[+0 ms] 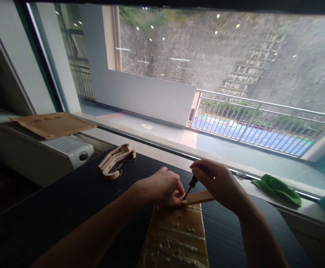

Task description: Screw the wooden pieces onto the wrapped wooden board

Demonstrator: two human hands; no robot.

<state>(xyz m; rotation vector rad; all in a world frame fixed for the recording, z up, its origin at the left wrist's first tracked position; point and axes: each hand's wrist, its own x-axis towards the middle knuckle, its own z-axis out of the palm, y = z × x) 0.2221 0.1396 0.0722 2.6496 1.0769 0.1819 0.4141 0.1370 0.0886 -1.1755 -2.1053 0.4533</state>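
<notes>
My right hand (216, 180) is wrapped round the dark handle of a screwdriver (192, 181), which leans with its tip down on a pale wooden piece (200, 197). The fingers of my left hand (166, 187) press and grip this wooden piece beside the screwdriver tip. Under it lies a long board (177, 238) covered in clear wrap or tape, with several small holes or marks on its top. Whether a screw sits under the tip is hidden. The far end of the wooden piece passes behind my right hand.
Curved wooden hooks (116, 160) and several loose screws (120, 166) lie on the dark table (90, 201) at the left. A brown envelope (55, 124) rests on a radiator (70, 145). A green cloth (278, 189) lies on the window sill at the right.
</notes>
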